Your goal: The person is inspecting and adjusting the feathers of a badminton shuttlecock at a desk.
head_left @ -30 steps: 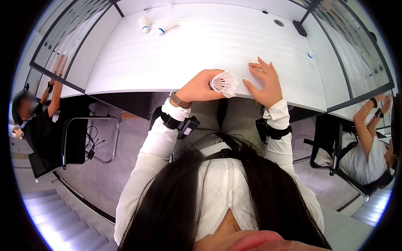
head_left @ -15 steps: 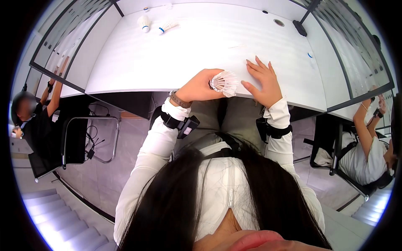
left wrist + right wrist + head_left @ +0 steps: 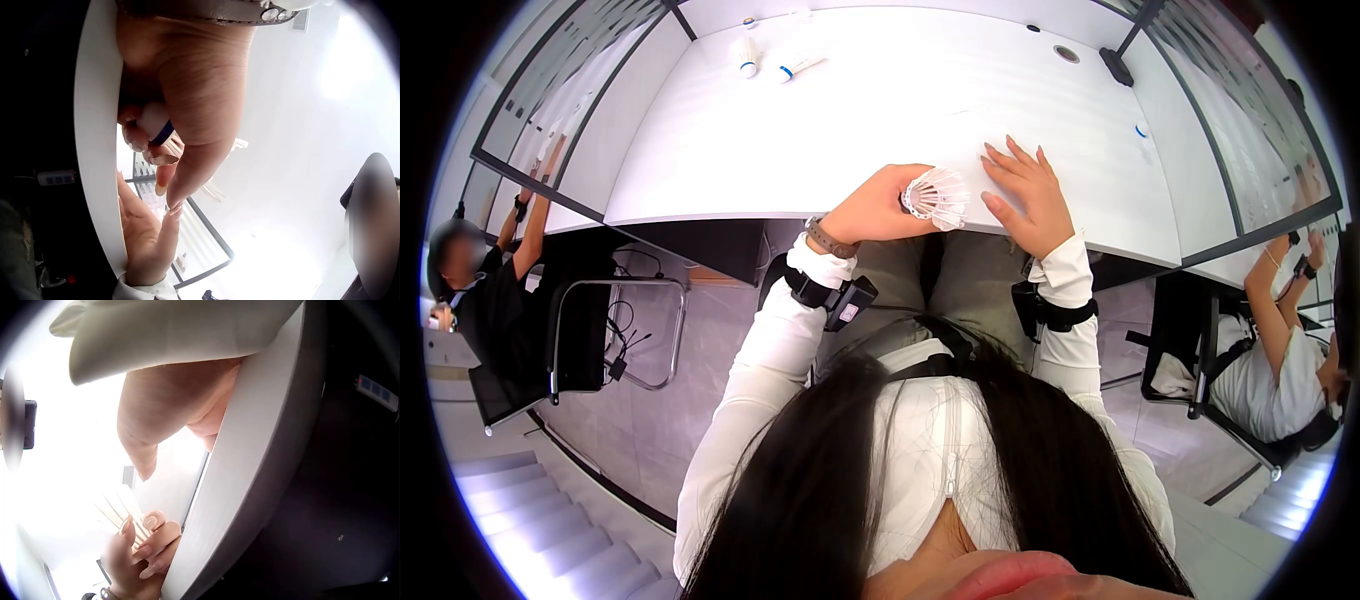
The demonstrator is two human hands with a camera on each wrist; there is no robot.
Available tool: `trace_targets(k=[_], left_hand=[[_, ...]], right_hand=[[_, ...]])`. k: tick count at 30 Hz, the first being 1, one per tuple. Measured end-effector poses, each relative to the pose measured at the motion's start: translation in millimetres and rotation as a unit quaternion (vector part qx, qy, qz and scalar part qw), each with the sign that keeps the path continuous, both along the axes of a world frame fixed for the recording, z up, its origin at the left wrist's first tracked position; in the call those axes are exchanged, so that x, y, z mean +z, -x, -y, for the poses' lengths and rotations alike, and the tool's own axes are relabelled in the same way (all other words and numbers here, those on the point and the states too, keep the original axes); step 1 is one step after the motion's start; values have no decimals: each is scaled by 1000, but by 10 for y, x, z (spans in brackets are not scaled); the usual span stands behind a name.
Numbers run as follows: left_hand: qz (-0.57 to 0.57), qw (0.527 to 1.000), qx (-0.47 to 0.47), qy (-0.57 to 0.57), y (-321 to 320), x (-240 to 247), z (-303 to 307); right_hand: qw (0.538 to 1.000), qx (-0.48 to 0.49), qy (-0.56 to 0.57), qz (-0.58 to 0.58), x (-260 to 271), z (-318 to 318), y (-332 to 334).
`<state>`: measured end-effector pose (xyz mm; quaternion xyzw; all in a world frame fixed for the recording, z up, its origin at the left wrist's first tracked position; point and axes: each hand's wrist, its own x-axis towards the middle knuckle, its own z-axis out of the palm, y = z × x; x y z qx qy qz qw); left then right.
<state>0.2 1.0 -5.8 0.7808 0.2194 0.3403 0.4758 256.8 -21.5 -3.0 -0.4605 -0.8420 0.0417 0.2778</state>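
Note:
Near the front edge of the white desk [image 3: 880,110], my left hand [image 3: 878,210] grips a white feathered shuttlecock [image 3: 938,198]. Its feather skirt points right, toward my other hand. In the left wrist view, the white base with its blue band [image 3: 164,133] lies within the curled fingers, and the thumb runs along the skirt. My right hand [image 3: 1032,205] rests palm down on the desk just right of the skirt, fingers spread and fairly straight, holding nothing. Feather shafts [image 3: 115,509] show above the left fingers in the right wrist view.
Two shuttlecocks, one upright-looking [image 3: 746,58] and one lying slanted [image 3: 801,68], are at the back left. A small blue-and-white piece [image 3: 1141,130] sits by the right partition. Near the back right are a cable hole [image 3: 1066,55] and a black object [image 3: 1116,68]. People sit on both sides.
My right hand has slid slightly left across the desk, its fingers shifting a little. The left hand and its shuttlecock have stayed in place.

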Motion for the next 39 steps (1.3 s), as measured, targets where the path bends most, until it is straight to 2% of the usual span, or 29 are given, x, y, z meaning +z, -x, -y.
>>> trace_targets(k=[12,18,33,39], left_hand=[[6,1000,-2,17,-7,-8,-2],[0,1000,8,26,-15,-48,-8],[19,1000,1,21,-25,-67,-7],[21,1000,2,15,-16,-65,-6]], right_hand=[[998,26,-10,-60,25,8,-25],[1000,13,-20,-14,34,20,10],[998,11,-40,-56,24,27,23],[999,21,-22,-10,75,61,8]])
